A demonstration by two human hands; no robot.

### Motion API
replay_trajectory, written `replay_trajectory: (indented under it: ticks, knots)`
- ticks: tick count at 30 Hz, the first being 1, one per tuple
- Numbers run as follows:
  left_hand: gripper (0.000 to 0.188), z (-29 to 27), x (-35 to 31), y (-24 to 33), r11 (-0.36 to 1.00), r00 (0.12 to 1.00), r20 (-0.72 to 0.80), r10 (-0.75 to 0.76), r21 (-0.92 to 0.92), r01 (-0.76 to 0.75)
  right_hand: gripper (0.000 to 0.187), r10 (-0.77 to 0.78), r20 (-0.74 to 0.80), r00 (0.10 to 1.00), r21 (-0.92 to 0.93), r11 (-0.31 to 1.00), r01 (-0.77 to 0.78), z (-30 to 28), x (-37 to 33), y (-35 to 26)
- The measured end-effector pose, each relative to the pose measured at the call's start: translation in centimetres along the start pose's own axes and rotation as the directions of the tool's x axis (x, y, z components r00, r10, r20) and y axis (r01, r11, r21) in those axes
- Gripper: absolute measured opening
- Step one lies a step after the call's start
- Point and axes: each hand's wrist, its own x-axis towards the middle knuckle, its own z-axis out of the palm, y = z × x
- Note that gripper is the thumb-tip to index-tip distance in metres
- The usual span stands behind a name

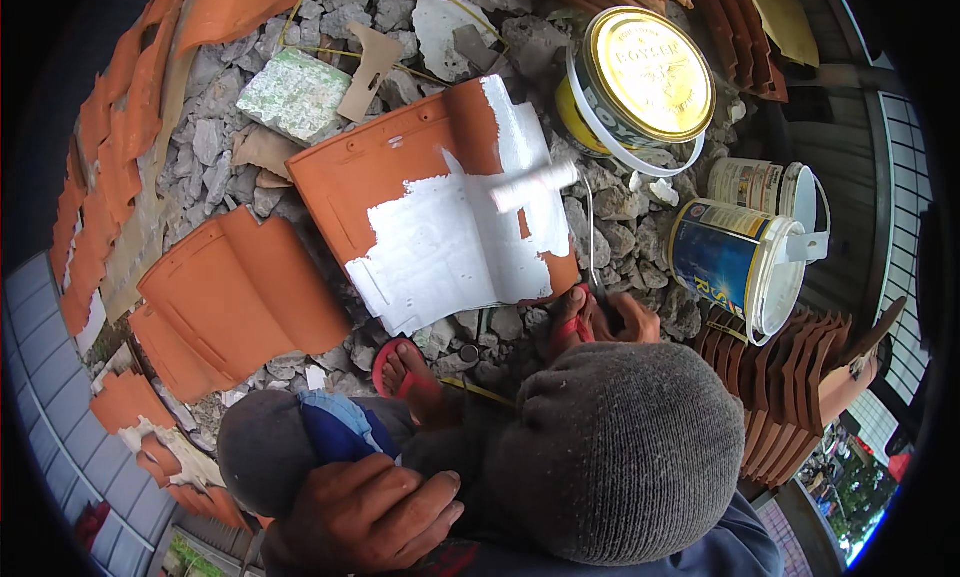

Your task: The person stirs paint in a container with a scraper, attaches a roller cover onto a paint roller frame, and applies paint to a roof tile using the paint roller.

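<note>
My right hand is closed around the handle end of a paint roller. Its thin bent metal rod runs up to the white-coated roller, which rests on a roof tile. White paint covers much of this tile; its upper left stays orange. Low in the view, my left hand hangs loosely bent beside my left knee, with nothing visible in it; its palm is hidden. Blue cloth lies above that hand. A grey knitted dome hides my right forearm.
Broken concrete rubble surrounds the tile. A gold-lidded paint bucket stands at upper right, near a blue pail and another pail lying tipped. An orange tile lies left; stacked tiles stand right. My sandalled foot is close.
</note>
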Motion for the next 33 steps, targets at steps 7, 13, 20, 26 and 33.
replay_trajectory:
  ticks: [7, 13, 20, 26, 33]
  knots:
    - [0.028, -0.3, 0.5, -0.8, 0.998, 0.997, 0.032, 0.065, -0.028, -0.064, 0.021, 0.091, -0.132, 0.987, 0.082, 0.993, -0.081, 1.4, -0.1, -2.3]
    - [0.025, -0.5, -0.6, -0.8, 1.0, 0.998, -0.065, 0.005, -0.028, -0.007, 0.024, 0.004, -0.053, 0.999, 0.1, 0.995, 0.002, 0.9, 2.0, -2.1]
    - [0.023, -0.8, -0.9, -2.0, 0.962, 0.952, -0.14, -0.274, -0.066, 0.267, 0.029, -0.252, -0.081, 0.964, -0.032, 0.968, 0.25, 0.2, 1.9, 2.8]
    - [0.014, -1.6, 1.4, -3.6, 0.998, 0.992, -0.114, -0.059, -0.004, 0.059, 0.03, -0.158, 0.021, 0.987, -0.062, 0.985, 0.159, -1.4, 0.2, 5.7]
    - [0.013, -0.7, 2.6, -4.0, 0.962, 0.973, -0.003, -0.231, -0.153, 0.228, 0.03, -0.101, 0.106, 0.989, -0.115, 0.987, 0.113, -2.1, 1.7, 4.1]
